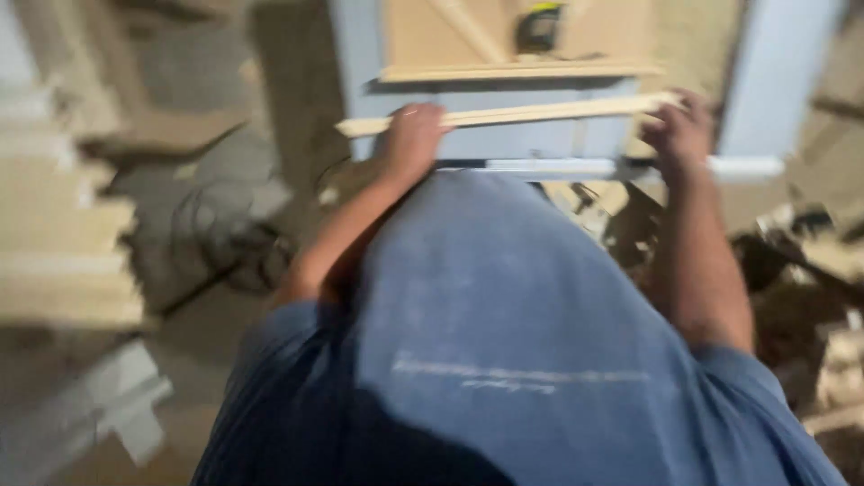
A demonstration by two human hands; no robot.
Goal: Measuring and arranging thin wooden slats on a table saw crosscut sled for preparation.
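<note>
The left hand (pixel 412 137) is curled over a long thin wooden stick (pixel 513 114), gripping it near one end. The right hand (pixel 681 133) is closed on the same stick near the other end. With a hand at each end, the stick lies almost flat and does not sag or tip. Both arms reach straight out in front of the person's blue shirt (pixel 504 342), so the stick sits right across the body.

The stick is held just above the front edge of a pale blue table (pixel 540 135). Past it, on the table, lies a wider wooden board (pixel 517 70), flat and lined up the same way. Something dark with a yellow bit (pixel 540 25) sits farther back; it is too blurry to tell what it is.

On the left stands a stack of light wooden boards (pixel 63 234). On the right, wood scraps (pixel 810 270) lie on the floor in a messy heap.
</note>
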